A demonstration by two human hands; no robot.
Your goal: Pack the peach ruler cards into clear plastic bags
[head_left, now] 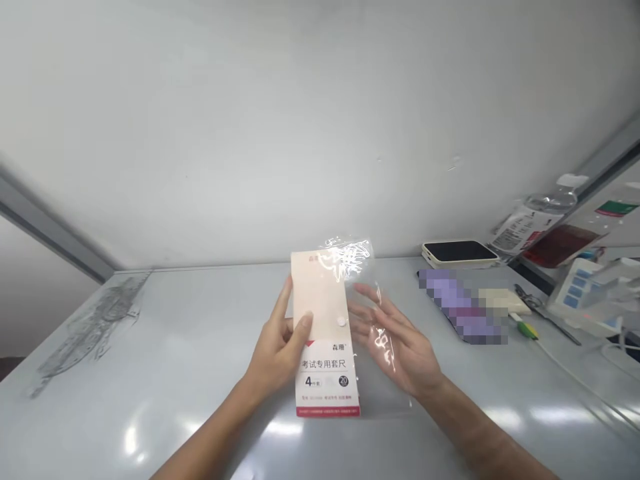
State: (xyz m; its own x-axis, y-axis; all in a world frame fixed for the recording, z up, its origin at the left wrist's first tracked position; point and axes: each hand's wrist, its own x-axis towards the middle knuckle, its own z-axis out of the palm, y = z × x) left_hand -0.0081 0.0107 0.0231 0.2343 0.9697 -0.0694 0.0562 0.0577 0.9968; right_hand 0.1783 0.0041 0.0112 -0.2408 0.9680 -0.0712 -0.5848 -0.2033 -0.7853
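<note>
My left hand [280, 350] grips a tall, flat ruler-set package [325, 320], cream above and white with a red edge below, printed with dark characters. The thumb lies on its front and the fingers are behind. A clear plastic sleeve [367, 293] sticks out to the right of the card and glints at its top. My right hand [395, 340] is spread flat with fingers apart, lying behind or inside that clear sleeve beside the card; I cannot tell which.
A grey table [150, 347] meets a white wall. At the right lie a phone [457, 252], a blurred-out flat object [463, 307], a cream block [503, 301], a green-tipped cable, a plastic bottle [537, 217] and a white device [583, 293].
</note>
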